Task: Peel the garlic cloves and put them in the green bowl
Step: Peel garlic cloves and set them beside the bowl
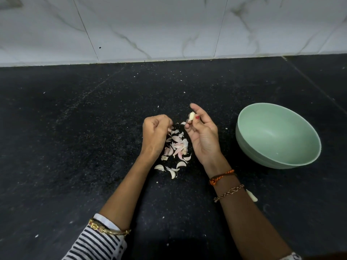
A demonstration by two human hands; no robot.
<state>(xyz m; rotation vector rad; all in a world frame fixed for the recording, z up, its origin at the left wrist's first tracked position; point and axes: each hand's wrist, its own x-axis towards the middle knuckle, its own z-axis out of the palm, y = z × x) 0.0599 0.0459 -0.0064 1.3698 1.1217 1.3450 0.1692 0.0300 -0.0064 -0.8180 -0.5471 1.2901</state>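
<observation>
**Right grip pinching garlic clove, left grip curled over peel pile**

Right hand [203,132] is holding a garlic clove [191,116] narrow between thumb and fingertips, palm turning up toward the camera; a bit of skin is hanging off the clove's left side. Left hand [155,131] is sitting at 9 o'clock of the right one, fingers curled tight, knuckles up; a pale scrap is showing at its fingertips, but whether it is pinching it or just touching the pile, cannot tell.

Between and below both hands, at 6 o'clock of the held clove, a pile of peels and cloves [176,145] is lying on the dark surface [75,128]. A few whitish cloves [171,169] are lying at the pile's 6 o'clock edge, slightly apart from the pinkish skins. One more pale clove [252,195] is peeking out at 3 o'clock of the right forearm, touching the surface.

Green bowl [277,136] is standing upright at 3 o'clock of the right hand, well apart from the pile, inside looking bare.

Right wrist is wearing an orange thread band [221,176] and a chain bracelet [229,193]; left forearm is showing a gold bangle [109,228] over a striped sleeve [93,244]. A marble-tiled wall [169,27] is running along 12 o'clock.
</observation>
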